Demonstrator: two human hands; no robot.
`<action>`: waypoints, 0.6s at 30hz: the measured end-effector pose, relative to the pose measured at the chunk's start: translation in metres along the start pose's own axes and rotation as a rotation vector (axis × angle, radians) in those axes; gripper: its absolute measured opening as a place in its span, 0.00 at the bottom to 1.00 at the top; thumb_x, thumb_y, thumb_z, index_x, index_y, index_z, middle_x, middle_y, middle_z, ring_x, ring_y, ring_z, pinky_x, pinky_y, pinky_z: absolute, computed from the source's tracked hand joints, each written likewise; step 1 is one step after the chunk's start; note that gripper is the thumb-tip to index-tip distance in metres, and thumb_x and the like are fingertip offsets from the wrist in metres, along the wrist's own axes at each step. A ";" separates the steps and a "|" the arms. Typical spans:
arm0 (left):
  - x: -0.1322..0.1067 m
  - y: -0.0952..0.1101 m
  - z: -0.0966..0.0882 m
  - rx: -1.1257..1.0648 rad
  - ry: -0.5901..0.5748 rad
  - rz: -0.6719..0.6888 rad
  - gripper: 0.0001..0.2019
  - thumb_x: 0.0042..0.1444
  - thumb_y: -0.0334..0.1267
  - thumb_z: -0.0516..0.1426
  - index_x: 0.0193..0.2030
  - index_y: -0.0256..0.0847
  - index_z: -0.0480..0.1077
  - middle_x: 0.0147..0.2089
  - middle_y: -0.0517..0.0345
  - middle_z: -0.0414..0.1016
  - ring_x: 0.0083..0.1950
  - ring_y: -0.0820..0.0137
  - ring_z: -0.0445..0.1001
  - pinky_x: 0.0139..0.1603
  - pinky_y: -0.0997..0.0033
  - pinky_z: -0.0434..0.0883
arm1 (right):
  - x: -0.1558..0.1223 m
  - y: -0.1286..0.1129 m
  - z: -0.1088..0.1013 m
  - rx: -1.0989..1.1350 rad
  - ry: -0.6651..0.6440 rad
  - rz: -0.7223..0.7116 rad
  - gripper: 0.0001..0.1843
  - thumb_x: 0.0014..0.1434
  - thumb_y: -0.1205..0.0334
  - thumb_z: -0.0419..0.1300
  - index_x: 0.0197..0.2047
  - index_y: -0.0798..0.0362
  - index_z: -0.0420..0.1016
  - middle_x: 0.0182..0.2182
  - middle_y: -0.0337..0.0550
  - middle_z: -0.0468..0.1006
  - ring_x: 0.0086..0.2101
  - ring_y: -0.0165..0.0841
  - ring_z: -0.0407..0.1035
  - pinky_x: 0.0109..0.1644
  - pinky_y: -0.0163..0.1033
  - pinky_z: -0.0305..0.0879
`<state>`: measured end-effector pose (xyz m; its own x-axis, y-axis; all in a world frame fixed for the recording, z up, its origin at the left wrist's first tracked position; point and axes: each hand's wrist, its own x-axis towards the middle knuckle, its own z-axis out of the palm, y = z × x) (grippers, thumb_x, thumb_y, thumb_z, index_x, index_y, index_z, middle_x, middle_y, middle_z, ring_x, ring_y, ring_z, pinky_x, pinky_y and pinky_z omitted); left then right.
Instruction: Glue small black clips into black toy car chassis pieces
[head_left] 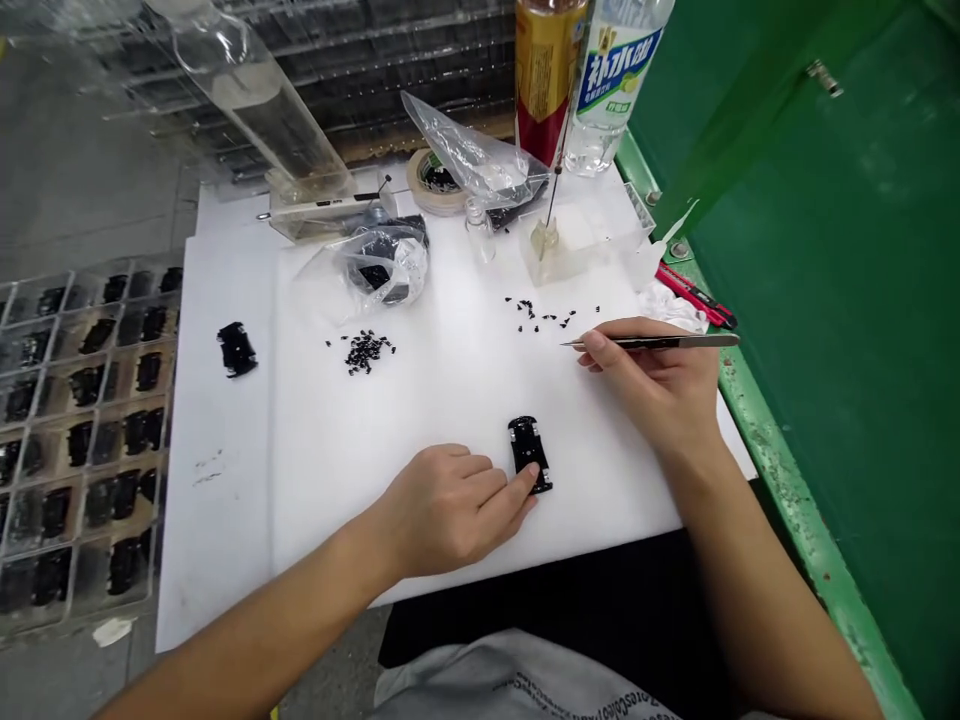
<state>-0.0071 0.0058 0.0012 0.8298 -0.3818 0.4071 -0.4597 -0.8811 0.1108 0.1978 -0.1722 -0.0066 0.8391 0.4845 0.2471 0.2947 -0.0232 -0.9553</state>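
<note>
White work surface (450, 400) beside a green panel (810, 260), with a clear compartment tray (75, 540) of black parts at the far left. Two bare hands work over it. The left hand (454, 505) has its fingers curled and its index finger extended, the fingertip touching the lower right of a flat black part (526, 448) that lies near the front edge; whether the curled fingers enclose anything, I cannot tell. The right hand (660, 385) pinches slim metal tweezers (667, 342), their points aimed left, just beside a loose scatter of tiny black pieces (527, 310). The tips are too small to show whether they grip one. Left of centre lies a denser pile of tiny pieces (364, 352), and farther left a second flat black part (237, 350). Along the back are a clear plastic bag (386, 265), a tape roll (420, 190), a red-and-gold bottle (547, 80) and a clear bottle with a blue-and-white label (616, 85). Near the right hand lies a red cutter (697, 297).
</note>
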 end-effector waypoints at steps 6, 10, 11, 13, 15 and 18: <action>-0.002 -0.001 0.002 -0.076 0.026 -0.001 0.10 0.71 0.29 0.68 0.55 0.27 0.78 0.27 0.68 0.72 0.25 0.73 0.68 0.21 0.65 0.61 | 0.000 -0.008 0.000 -0.045 0.018 0.009 0.13 0.72 0.50 0.76 0.42 0.50 0.89 0.34 0.42 0.88 0.32 0.36 0.84 0.36 0.39 0.84; -0.003 -0.001 0.002 -0.108 0.038 -0.006 0.11 0.70 0.27 0.68 0.56 0.25 0.78 0.28 0.66 0.73 0.26 0.72 0.66 0.21 0.63 0.59 | -0.001 -0.010 0.000 -0.071 0.020 0.022 0.11 0.71 0.51 0.77 0.42 0.49 0.90 0.34 0.42 0.88 0.32 0.36 0.84 0.36 0.39 0.84; -0.003 -0.002 0.001 -0.112 0.034 -0.008 0.11 0.71 0.27 0.67 0.57 0.24 0.78 0.28 0.66 0.73 0.26 0.71 0.66 0.21 0.63 0.59 | -0.001 -0.010 0.000 -0.072 0.021 0.022 0.10 0.72 0.52 0.77 0.42 0.49 0.90 0.34 0.41 0.88 0.32 0.36 0.84 0.36 0.39 0.84; -0.003 -0.002 -0.001 -0.122 0.032 -0.013 0.12 0.72 0.27 0.65 0.58 0.23 0.78 0.28 0.65 0.72 0.26 0.70 0.65 0.21 0.62 0.59 | -0.002 -0.010 0.000 -0.070 0.023 0.024 0.08 0.72 0.54 0.76 0.42 0.48 0.90 0.35 0.41 0.88 0.32 0.35 0.84 0.37 0.39 0.84; -0.003 -0.003 -0.003 -0.137 0.039 -0.024 0.13 0.72 0.26 0.64 0.60 0.22 0.77 0.27 0.65 0.71 0.27 0.70 0.65 0.22 0.62 0.59 | -0.002 -0.008 -0.001 -0.070 0.019 0.028 0.06 0.73 0.56 0.76 0.43 0.47 0.90 0.36 0.41 0.88 0.33 0.35 0.84 0.37 0.40 0.84; -0.003 -0.004 -0.004 -0.156 0.058 -0.040 0.14 0.72 0.25 0.64 0.61 0.21 0.76 0.28 0.65 0.70 0.27 0.70 0.64 0.23 0.62 0.58 | -0.003 -0.007 -0.001 -0.077 0.016 0.033 0.05 0.73 0.57 0.76 0.43 0.46 0.90 0.36 0.41 0.88 0.33 0.35 0.84 0.37 0.40 0.83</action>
<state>-0.0091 0.0121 0.0034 0.8308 -0.3268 0.4505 -0.4742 -0.8394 0.2656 0.1937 -0.1743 -0.0005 0.8561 0.4683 0.2189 0.3003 -0.1060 -0.9479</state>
